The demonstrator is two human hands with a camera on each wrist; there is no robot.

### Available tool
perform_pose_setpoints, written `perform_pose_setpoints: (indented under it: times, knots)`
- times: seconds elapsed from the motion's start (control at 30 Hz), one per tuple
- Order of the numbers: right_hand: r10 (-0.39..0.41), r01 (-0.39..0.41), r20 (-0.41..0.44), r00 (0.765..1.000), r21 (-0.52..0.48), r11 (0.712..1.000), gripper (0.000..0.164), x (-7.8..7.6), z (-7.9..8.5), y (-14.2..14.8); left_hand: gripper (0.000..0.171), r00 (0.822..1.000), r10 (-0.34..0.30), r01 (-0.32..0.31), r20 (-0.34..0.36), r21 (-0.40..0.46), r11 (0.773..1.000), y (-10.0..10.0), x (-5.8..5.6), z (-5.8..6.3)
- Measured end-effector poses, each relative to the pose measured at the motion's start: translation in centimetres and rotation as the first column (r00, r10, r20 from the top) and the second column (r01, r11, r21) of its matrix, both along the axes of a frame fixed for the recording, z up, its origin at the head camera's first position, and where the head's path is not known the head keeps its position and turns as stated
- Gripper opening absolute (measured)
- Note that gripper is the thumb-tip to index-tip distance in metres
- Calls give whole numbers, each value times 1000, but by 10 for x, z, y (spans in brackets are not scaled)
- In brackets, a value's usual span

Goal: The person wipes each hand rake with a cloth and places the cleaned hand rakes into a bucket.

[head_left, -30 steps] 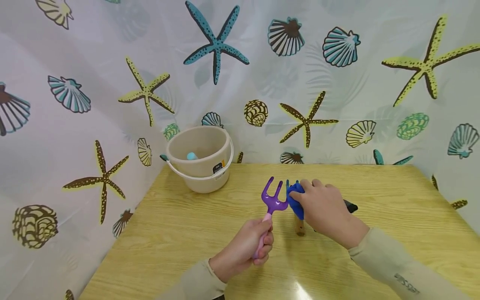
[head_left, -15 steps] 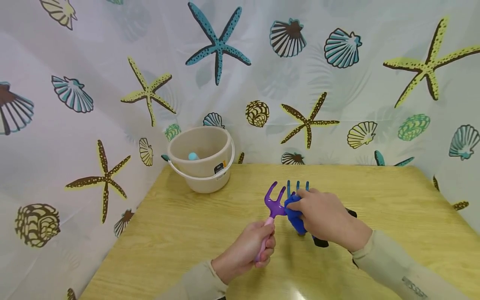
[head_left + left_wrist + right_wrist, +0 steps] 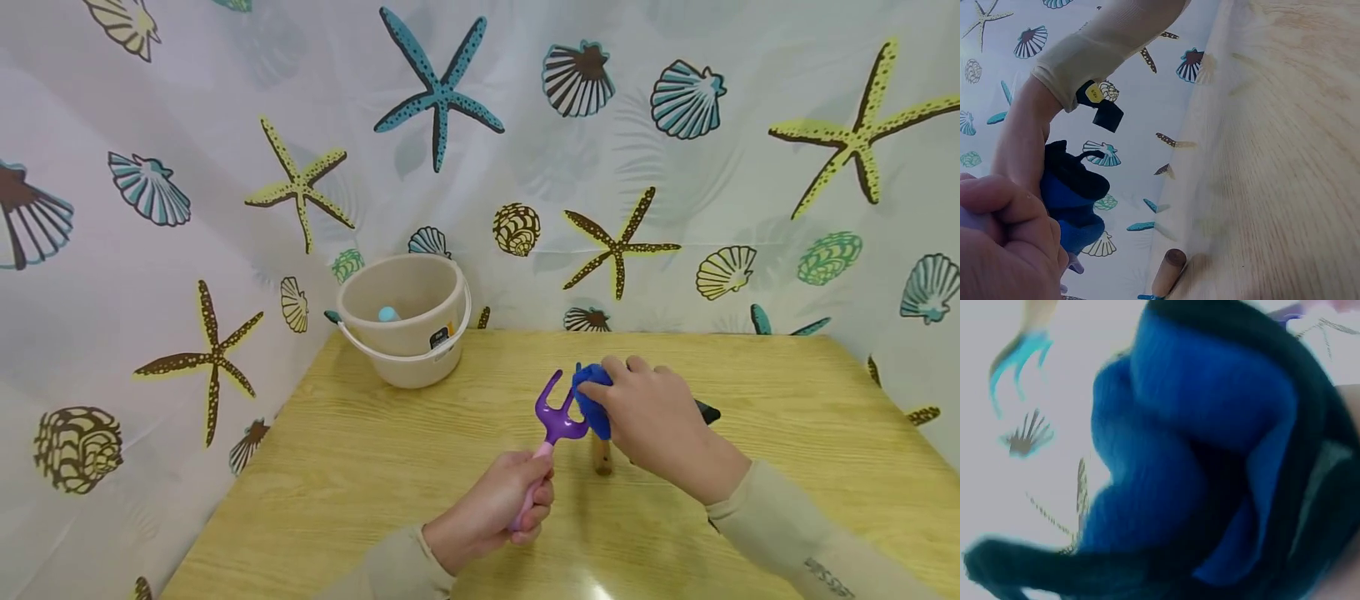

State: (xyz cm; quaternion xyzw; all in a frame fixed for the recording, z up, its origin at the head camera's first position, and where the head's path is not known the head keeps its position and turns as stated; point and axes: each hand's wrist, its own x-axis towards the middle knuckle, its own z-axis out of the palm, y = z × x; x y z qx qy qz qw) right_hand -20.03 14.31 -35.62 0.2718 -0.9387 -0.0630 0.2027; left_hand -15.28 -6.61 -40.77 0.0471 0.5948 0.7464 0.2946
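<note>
My left hand (image 3: 498, 508) grips the pink handle of a small hand fork, whose purple head (image 3: 561, 428) points up and away. With bunched fingers my right hand (image 3: 660, 425) pinches a blue cloth (image 3: 591, 398) with black edging, right at the fork's right-hand tines and partly covering them. In the right wrist view folds of the blue cloth (image 3: 1166, 425) fill most of the picture, blurred. The left wrist view has my left fist (image 3: 1010, 231) in front, with the hanging cloth (image 3: 1072, 203) beyond it.
Behind the cloth a blue-tined hand rake lies on the wood-grain table (image 3: 390, 467), its wooden handle (image 3: 602, 458) showing and its tines mostly hidden. A beige bucket (image 3: 405, 333) with a light-blue-topped item (image 3: 387, 314) inside stands back left. A shell-patterned curtain (image 3: 480, 167) encloses the table.
The cloth and right hand dipped, baring the rake's tines, then rose back over the fork's right tines. The left hand and fork have shifted slightly right and down.
</note>
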Motion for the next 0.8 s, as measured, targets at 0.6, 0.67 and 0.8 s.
perform_pose_setpoints:
  times: [0.6, 0.67, 0.8]
  knots:
    - [20, -14, 198, 980, -33, 999, 31, 8, 10, -9, 25, 1000, -15, 15, -18, -14, 1000, 5, 7, 3]
    - [52, -37, 257, 965, -63, 997, 28, 9, 13, -8, 26, 1000, -19, 19, -15, -18, 1000, 5, 7, 2]
    - [105, -83, 280, 954, -90, 993, 28, 16, 17, -9, 25, 999, -24, 23, -23, -36, 999, 6, 7, 2]
